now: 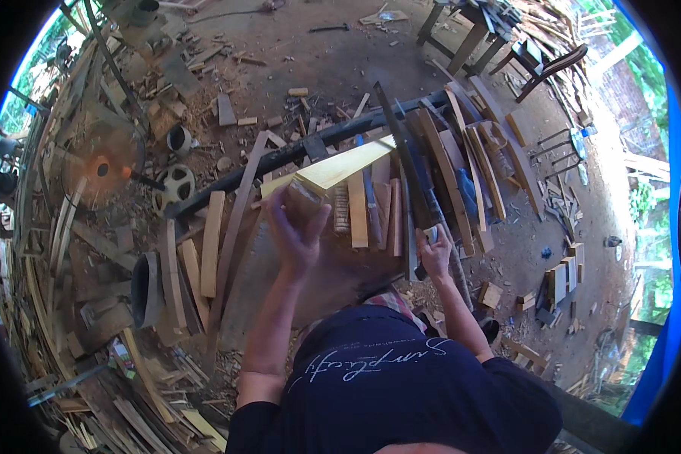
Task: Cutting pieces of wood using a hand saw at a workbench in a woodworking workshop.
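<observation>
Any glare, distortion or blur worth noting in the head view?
Head view: daylight washes out patches near the right rim; fisheye bends the blue sheet; the round fan looks hazy; the pale board stands out bright against darker planks.

Pale yellow board (356,164), navy shirt (401,405)

the left hand (295,236) and right hand (436,256) curl inward.

White cursive lettering (386,362) across dark shirt (416,401), upside down, smaller faint line of print (372,337) alongside.
</observation>
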`<state>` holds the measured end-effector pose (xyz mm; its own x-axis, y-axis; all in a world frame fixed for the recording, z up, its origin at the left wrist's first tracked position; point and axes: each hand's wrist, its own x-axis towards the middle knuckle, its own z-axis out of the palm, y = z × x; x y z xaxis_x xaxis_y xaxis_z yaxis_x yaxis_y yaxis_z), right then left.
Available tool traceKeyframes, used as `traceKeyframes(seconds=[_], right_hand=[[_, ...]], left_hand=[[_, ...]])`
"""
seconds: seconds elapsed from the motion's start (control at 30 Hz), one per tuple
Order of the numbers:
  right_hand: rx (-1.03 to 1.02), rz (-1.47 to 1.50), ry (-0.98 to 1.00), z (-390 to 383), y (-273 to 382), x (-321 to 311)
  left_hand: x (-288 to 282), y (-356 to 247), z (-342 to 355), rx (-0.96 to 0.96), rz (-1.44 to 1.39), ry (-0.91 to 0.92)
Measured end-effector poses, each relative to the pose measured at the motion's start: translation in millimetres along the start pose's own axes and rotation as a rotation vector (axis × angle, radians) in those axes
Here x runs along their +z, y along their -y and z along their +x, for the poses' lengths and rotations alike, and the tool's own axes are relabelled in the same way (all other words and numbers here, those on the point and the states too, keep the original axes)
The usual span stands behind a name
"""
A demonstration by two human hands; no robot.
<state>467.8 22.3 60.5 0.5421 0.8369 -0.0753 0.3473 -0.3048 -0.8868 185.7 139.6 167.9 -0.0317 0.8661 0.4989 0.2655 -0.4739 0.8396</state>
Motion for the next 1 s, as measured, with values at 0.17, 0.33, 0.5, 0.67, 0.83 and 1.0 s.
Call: traceKeyframes(seconds=[0.17, 0.33, 0.5, 0.67, 0.83, 1.0], right_hand=[[-0.153, -0.091, 0.005, -6, -7, 5], [-0.100, -0.066, 0.030, -12, -9, 11], [0.021, 0.233, 0.141, -10, 17, 8], [0.511, 0.855, 0.517, 16, 93, 2], [0.714, 1.471, 0.722, 45, 111, 33], [0.687, 1.232, 0.661, 52, 139, 49]], left_hand=[[17, -8, 7, 0.004, -0.228, -0.089], [9, -14, 8, -0.080, -0.218, -0.015], [5, -14, 2, -0.064, -0.273, -0.029], [-3, -12, -23, -0.108, -0.232, 0.101], [-7, -28, -35, 0.165, 0.078, 0.241], [-16, -51, -41, 0.107, 0.072, 0.316]])
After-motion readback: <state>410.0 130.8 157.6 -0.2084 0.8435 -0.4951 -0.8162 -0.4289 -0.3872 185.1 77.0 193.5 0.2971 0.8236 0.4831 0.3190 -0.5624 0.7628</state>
